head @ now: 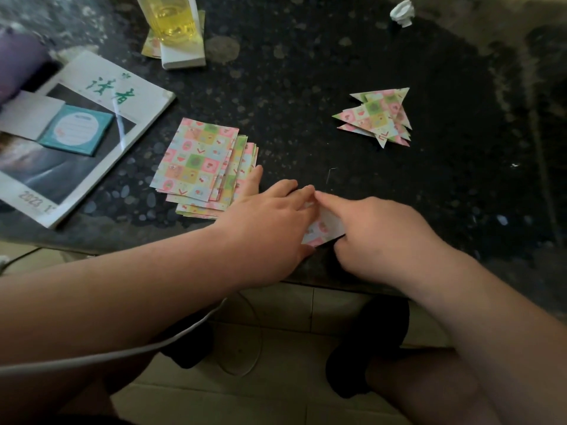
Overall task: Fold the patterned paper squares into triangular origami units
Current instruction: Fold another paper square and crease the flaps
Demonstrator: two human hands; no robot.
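Note:
A patterned paper piece (pixel 322 230) lies near the table's front edge, mostly hidden between my hands; a white underside and pink checks show. My left hand (pixel 270 216) lies flat over its left part, fingers straight and pressing down. My right hand (pixel 377 228) covers its right part, index finger stretched along the paper toward the left fingertips, thumb tucked under. A fanned stack of patterned squares (pixel 199 167) sits just left of my left hand. Several folded triangular units (pixel 380 116) are piled at the right back.
On the dark speckled table (pixel 306 87), a magazine (pixel 92 124) with a teal notepad (pixel 76 130) lies at the left. A glass of yellow liquid (pixel 171 19) stands on a white block at the back. A crumpled white paper (pixel 402 12) lies far right.

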